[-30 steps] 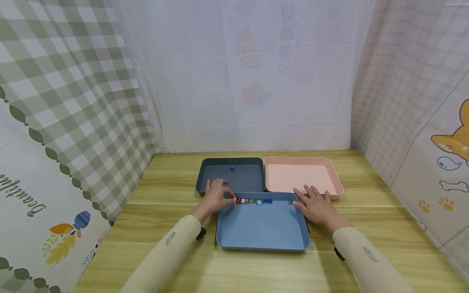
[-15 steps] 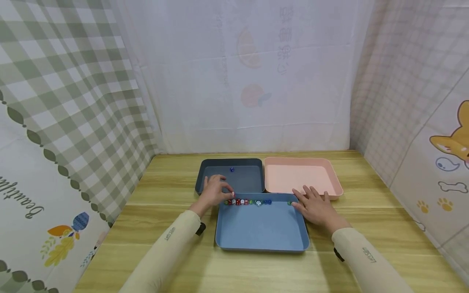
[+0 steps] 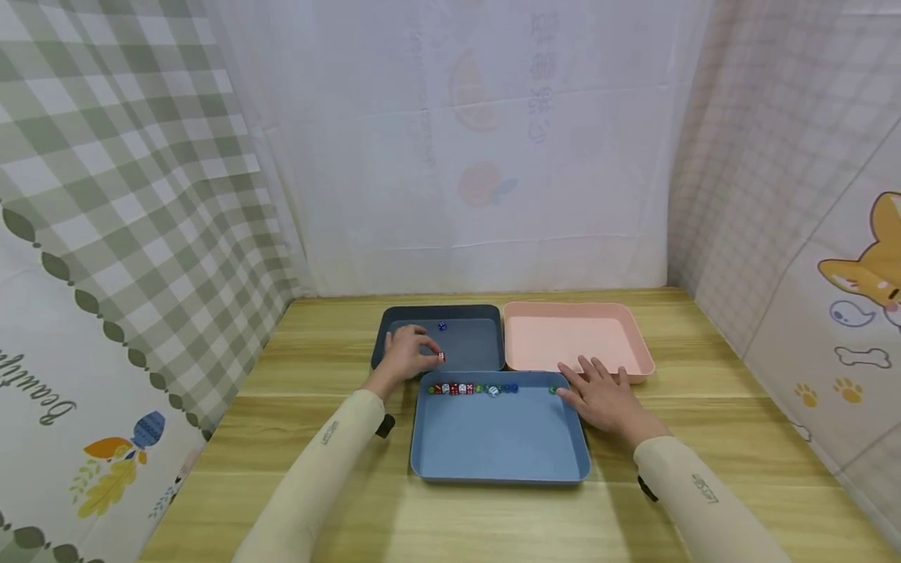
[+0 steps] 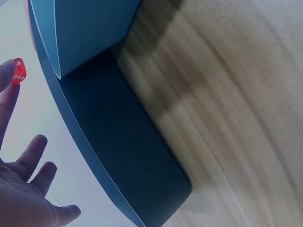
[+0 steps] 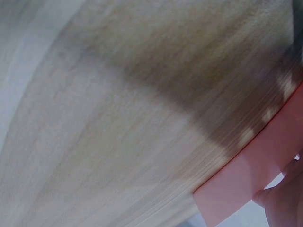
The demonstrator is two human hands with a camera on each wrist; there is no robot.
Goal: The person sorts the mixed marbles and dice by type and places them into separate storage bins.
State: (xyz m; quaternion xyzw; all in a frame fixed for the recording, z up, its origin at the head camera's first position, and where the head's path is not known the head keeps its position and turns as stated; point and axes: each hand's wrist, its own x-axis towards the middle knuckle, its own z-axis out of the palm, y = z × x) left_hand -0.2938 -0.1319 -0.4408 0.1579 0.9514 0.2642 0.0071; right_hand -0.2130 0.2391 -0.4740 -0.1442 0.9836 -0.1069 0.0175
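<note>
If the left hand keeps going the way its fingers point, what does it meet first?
Likely the blue die in the dark tray; the left hand, pinching a red die, points roughly there. Depth unclear.

Three trays are set on the tabletop (image 3: 704, 407): the near tray (image 3: 500, 446) in front, the left tray (image 3: 472, 344) and right tray (image 3: 563, 336) behind it, side by side. A row of dice (image 3: 473, 389) is lined along the near tray's far wall. One die (image 3: 442, 327) lies in the left tray.
</note>
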